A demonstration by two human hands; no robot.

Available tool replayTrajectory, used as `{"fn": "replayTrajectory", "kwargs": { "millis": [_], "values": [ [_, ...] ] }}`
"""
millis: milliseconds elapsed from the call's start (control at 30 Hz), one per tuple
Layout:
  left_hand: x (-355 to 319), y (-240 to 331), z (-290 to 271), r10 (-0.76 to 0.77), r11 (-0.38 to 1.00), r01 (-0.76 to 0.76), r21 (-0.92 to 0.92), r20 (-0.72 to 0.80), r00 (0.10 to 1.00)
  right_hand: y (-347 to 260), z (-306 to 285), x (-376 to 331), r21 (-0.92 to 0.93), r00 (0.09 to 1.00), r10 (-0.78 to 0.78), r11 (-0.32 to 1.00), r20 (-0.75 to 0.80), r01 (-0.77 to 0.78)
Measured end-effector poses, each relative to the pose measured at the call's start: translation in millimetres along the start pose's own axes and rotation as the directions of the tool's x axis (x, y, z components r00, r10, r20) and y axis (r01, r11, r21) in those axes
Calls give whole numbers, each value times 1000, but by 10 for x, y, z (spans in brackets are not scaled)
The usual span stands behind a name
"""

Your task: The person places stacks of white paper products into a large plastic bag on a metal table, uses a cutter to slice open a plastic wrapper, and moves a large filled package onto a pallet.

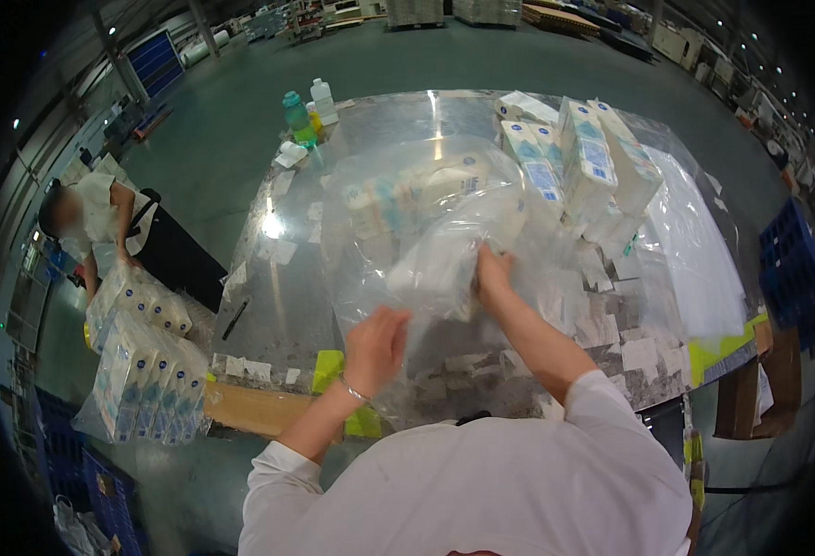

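Observation:
A large clear plastic bag (361,269) lies puffed up over the middle of the metal-topped table. Inside its far part sits a row of white and pale-blue soft packs (370,206), seen through the film. My right hand (493,275) is closed on the bag's bunched film, next to a whitish bulk in the bag that I cannot make out clearly. At the near left edge of the bag, my left hand (377,347) has its fingers curled together on the film; its fingertips are slightly blurred.
More packs (588,157) stand at the table's far right, beside flat plastic sheets (690,241). Bottles (298,119) stand far left; a black pen (235,318) lies near the left edge. Left, a co-worker (101,208) handles bagged packs (143,385). Blue pallets (797,255) are at right.

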State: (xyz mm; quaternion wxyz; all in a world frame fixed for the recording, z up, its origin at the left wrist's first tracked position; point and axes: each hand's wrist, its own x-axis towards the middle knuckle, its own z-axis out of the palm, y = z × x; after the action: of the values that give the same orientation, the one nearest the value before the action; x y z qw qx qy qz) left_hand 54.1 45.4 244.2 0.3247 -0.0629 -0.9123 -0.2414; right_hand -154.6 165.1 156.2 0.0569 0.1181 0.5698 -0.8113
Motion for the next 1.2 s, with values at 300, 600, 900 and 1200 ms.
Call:
{"fn": "replayTrajectory", "kwargs": {
  "millis": [300, 600, 900, 1200],
  "values": [
    [-112, -5, 329, -79, 942, 201, -269, 404, 911, 764, -209, 661, -229, 280, -28, 502, 960, 834],
    [-681, -505, 760, -528, 808, 586, 65, 521, 671, -2192, -1185, 429, -643, 668, 246, 623, 702, 446],
    [-607, -387, 750, -525, 843, 529, 94, 351, 775, -2494, -754, 2538, -997, 918, -395, -34, -46, -65],
    [-334, -28, 367, -336, 852, 482, -203, 494, 802, -2266, -1620, 1660, -293, 971, 148, 952, 188, -88]
  ]
}}
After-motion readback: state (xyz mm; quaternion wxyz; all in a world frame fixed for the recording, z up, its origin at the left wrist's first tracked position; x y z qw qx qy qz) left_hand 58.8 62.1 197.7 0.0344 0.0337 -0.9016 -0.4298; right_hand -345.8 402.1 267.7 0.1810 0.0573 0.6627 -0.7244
